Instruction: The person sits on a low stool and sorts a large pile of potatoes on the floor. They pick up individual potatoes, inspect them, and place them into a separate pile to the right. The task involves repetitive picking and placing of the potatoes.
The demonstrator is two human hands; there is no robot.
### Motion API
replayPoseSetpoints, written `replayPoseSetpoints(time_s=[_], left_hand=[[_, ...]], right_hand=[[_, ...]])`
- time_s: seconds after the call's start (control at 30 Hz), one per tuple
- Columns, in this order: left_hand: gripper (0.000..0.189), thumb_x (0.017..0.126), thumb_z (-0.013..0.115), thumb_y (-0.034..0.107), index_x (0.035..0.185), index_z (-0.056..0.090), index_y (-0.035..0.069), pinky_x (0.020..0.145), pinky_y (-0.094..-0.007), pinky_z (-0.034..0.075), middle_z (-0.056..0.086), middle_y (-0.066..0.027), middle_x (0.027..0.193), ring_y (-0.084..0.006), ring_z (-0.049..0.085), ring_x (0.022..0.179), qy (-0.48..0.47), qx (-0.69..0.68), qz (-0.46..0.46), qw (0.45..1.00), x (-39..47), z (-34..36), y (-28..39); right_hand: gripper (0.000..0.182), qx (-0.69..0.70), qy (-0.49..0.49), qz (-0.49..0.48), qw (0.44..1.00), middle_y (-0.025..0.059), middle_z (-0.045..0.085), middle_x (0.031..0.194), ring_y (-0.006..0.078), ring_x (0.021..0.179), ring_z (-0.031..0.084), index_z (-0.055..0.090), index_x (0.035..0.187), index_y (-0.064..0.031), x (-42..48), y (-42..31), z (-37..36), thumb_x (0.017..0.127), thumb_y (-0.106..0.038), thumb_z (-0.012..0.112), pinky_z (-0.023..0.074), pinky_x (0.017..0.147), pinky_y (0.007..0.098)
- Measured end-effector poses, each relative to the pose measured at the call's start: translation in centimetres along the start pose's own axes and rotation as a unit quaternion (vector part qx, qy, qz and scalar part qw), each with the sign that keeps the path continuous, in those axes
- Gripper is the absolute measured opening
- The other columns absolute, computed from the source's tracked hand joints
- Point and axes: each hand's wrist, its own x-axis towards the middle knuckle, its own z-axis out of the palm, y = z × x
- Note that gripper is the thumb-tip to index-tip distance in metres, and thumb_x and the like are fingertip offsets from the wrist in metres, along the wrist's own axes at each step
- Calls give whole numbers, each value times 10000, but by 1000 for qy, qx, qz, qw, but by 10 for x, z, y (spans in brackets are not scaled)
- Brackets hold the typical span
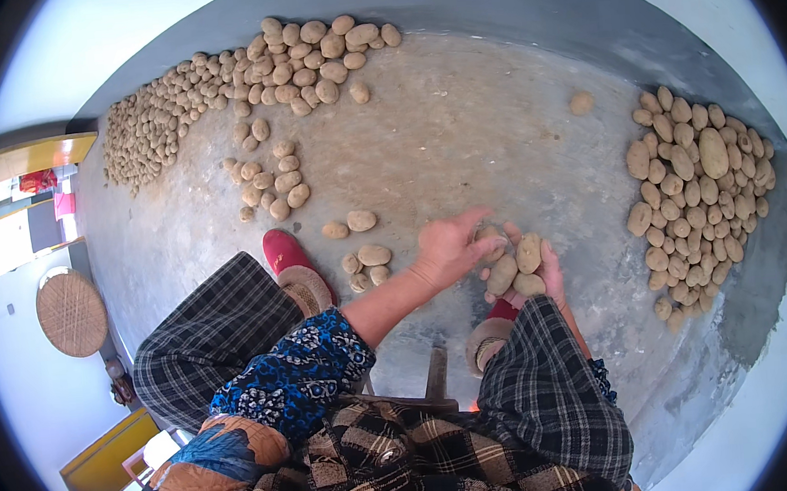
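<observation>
My left hand [450, 247] reaches across and has its fingers around a potato [489, 247], partly hidden by the thumb. Cupped in my right hand [551, 269] are other potatoes [502, 275], three of them plainly seen. Both hands are close together above the concrete floor [427, 140], in front of my right knee. Under the potatoes, most of the right palm is hidden. Left of my left forearm, a small group of potatoes [374, 254] lies on the floor.
A long heap of potatoes [315, 59] runs along the far wall to the left. Another pile [694, 190] fills the right corner. Loose potatoes [288, 182] lie ahead of my red slipper [287, 250]. A round woven tray [72, 313] is against the left wall.
</observation>
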Motion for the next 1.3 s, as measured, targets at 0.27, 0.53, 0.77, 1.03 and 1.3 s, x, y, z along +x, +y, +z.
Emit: replayPoseSetpoints(time_s=[0.27,0.53,0.77,1.03,1.3], left_hand=[[409,745,710,280,1081,583,83,685,-386,494,623,-150,953,-282,613,815,114,-16,20,993,-11,-32,-55],[550,641,759,290,1097,531,84,880,-407,413,500,-142,1067,-333,473,1026,246,186,-210,928,-41,-39,-167],[367,684,685,257,1002,582,104,830,-407,449,574,-134,1030,-326,540,995,197,93,-159,963,8,-29,-136],[407,683,675,293,1047,603,124,785,-431,489,577,-163,1133,-326,622,885,345,124,-279,888,24,-173,-197],[649,634,691,169,1246,476,178,786,-418,502,492,-211,1145,-319,574,984,155,296,-257,907,42,-168,-213]], right_hand=[[708,8,-105,-2,994,216,443,1280,359,956,586,356,1335,-84,9,-9,15,848,-591,446,525,708,568],[635,-6,21,4,1000,218,423,1306,331,947,588,397,1311,-113,1,-7,20,870,-569,426,510,766,587],[603,-29,73,36,996,220,435,1302,330,941,595,378,1320,-85,-1,5,18,900,-517,394,513,752,569],[620,-33,87,-8,996,196,450,1282,307,912,599,375,1320,-94,-8,-2,7,893,-543,382,521,722,546],[643,-60,114,0,992,173,455,1267,307,930,586,368,1325,-86,-7,-1,15,885,-555,394,502,757,562]])
